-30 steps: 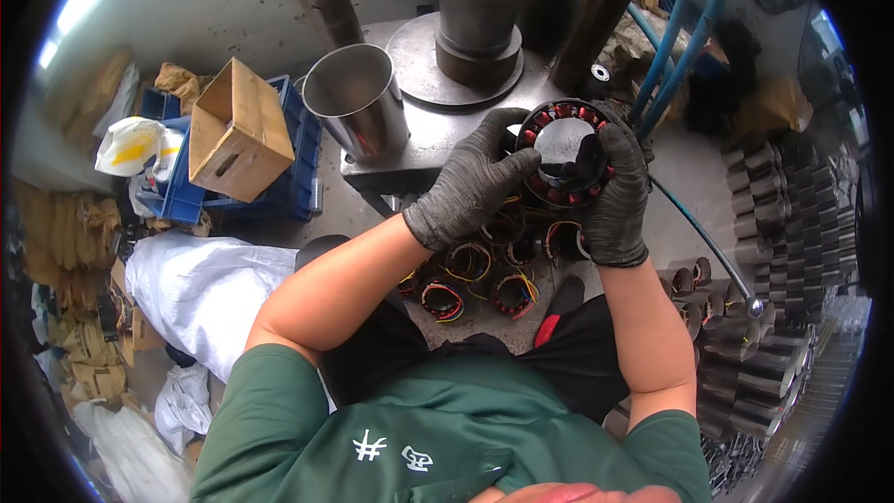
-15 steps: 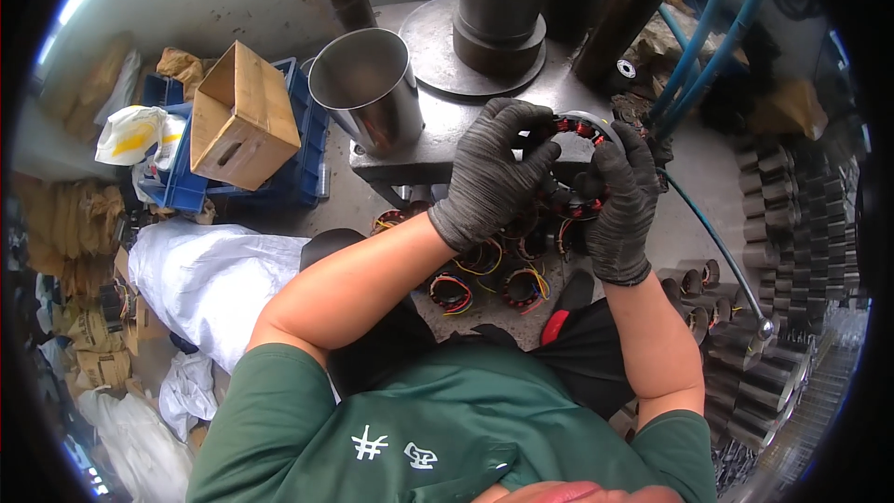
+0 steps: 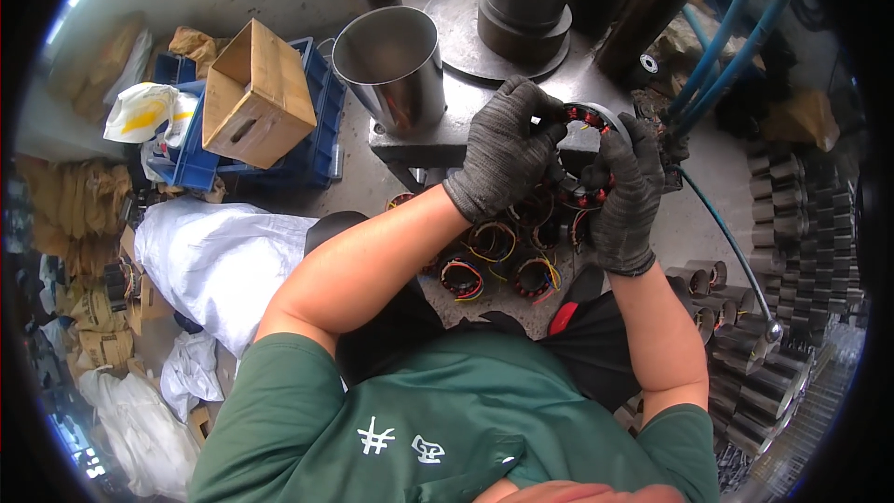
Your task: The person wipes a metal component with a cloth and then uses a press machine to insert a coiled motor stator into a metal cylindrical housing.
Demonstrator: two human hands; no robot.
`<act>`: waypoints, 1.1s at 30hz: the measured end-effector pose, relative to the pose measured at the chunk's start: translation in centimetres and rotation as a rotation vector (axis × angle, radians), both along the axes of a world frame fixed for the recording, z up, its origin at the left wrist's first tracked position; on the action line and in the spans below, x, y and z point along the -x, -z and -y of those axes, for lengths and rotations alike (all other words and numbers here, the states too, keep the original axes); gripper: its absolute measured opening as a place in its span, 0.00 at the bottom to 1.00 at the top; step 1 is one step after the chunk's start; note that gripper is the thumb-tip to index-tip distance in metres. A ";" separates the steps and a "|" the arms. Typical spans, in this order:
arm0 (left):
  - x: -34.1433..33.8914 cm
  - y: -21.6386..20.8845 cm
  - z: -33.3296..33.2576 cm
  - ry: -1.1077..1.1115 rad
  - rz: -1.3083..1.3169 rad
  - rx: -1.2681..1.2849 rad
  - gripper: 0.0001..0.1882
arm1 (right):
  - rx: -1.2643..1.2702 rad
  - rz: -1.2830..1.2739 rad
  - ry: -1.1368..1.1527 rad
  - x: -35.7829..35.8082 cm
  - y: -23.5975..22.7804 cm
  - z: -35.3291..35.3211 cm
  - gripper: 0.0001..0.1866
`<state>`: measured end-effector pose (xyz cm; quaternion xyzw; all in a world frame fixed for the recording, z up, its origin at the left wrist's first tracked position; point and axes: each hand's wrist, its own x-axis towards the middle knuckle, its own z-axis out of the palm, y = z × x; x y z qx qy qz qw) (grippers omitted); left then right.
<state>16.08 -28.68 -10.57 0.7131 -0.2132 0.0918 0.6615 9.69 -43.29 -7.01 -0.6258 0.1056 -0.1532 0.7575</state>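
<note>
In my two hands is a ring-shaped motor stator (image 3: 589, 115) with red windings on its inside and a grey metal outer rim. My left hand (image 3: 507, 149), in a dark grey knit glove, pinches its left side between thumb and fingers. On the opposite side, my right hand (image 3: 626, 210), gloved the same way, has its fingers wrapped over the rim. The ring is tilted, and its opening shows between the hands. Below them, several more stators (image 3: 462, 279) with yellow and red lead wires lie on the floor.
Ahead stands a metal press table (image 3: 456, 116) bearing a steel cylinder (image 3: 389, 70) and a heavy round press block (image 3: 526, 23). Blue crates (image 3: 321, 121) with a cardboard box (image 3: 261, 98) are at left. Stacked metal cylinders (image 3: 782, 214) line the right, near a thin hose (image 3: 722, 228).
The whole view has shifted, so the table and crates sit slightly higher and farther right. Both hands still hold the stator, and my right fingers sit slightly lower on its rim.
</note>
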 end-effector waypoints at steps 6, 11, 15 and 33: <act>1.0 1.2 1.0 0.011 -0.225 0.117 0.23 | -0.077 0.025 -0.029 -0.4 -0.3 0.6 0.23; 2.6 -0.7 0.6 0.299 -0.707 0.256 0.28 | -0.301 0.041 -0.086 -0.8 -0.6 1.2 0.21; 1.9 0.2 -0.1 0.216 -0.636 0.411 0.26 | -0.251 -0.015 -0.252 -1.4 -0.7 1.9 0.25; 1.9 -2.6 -2.6 0.048 -0.205 0.092 0.34 | 0.076 0.015 -0.437 -2.4 -0.4 3.9 0.28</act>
